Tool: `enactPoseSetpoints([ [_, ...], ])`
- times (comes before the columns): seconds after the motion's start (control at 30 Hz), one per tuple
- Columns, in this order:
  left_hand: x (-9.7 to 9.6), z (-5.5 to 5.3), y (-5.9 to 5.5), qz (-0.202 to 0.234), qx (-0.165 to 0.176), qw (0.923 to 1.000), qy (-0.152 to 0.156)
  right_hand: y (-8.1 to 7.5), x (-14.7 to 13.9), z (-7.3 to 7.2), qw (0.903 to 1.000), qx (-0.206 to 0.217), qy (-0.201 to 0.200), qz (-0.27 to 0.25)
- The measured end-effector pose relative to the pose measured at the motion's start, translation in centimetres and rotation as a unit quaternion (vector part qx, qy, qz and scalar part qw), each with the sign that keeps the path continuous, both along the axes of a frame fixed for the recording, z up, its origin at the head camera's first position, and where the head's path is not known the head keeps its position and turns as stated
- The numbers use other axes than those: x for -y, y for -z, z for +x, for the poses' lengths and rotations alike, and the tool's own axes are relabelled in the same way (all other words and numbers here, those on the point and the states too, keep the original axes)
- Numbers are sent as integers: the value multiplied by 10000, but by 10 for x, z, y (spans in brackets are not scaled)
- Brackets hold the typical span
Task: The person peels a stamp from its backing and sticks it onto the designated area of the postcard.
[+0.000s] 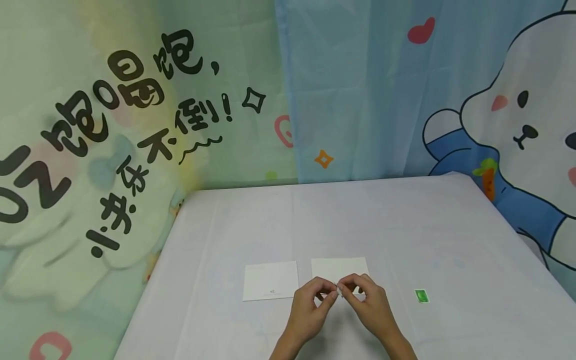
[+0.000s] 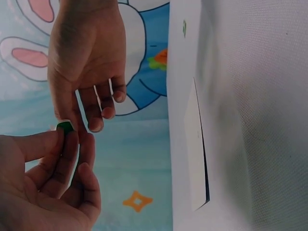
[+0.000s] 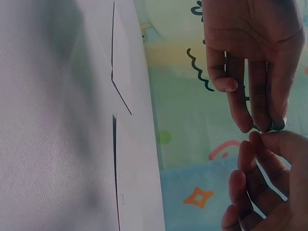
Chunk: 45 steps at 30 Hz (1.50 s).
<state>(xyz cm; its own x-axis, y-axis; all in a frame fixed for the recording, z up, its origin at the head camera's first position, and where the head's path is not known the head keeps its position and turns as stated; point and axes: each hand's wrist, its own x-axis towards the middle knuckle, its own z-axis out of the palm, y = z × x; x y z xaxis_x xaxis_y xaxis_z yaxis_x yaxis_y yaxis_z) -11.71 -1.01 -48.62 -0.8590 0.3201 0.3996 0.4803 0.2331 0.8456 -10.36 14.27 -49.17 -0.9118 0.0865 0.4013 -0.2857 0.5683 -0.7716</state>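
Observation:
Fingertip to fingertip, my two hands meet above the table in the head view. A small green stamp-like piece [image 2: 65, 127] with a pale edge is pinched between the thumb and index finger of my left hand [image 1: 310, 309]. My right hand [image 1: 372, 307] pinches the same piece from the other side with thumb and index fingertip; its remaining fingers are loosely bent. From the head only the piece's whitish side shows, and fingertips hide most of it. Behind the hands lies a white card [image 1: 337, 266], partly covered by them. Another white card [image 1: 270, 281] with a tiny printed mark lies to its left.
A second green stamp-like piece [image 1: 422, 296] with a white border lies flat to the right of my hands. White cloth [image 1: 216, 240] covers the table. Printed curtains [image 1: 333, 90] hang behind its back edge and along the left side.

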Motion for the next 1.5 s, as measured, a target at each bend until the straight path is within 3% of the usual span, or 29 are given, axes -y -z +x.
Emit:
enactPoseSetpoints([
  [1.03, 1, -2, 3, 53, 176, 9998, 68, 3, 1, -2, 10000, 13, -50, 40],
  [1.3, 1, -1, 0, 66, -6, 10000, 41, 3, -1, 0, 9989, 262, -299, -256],
  [1.5, 2, -2, 1, 65, -57, 10000, -4, 2, -3, 1, 9974, 196, -486, -503],
])
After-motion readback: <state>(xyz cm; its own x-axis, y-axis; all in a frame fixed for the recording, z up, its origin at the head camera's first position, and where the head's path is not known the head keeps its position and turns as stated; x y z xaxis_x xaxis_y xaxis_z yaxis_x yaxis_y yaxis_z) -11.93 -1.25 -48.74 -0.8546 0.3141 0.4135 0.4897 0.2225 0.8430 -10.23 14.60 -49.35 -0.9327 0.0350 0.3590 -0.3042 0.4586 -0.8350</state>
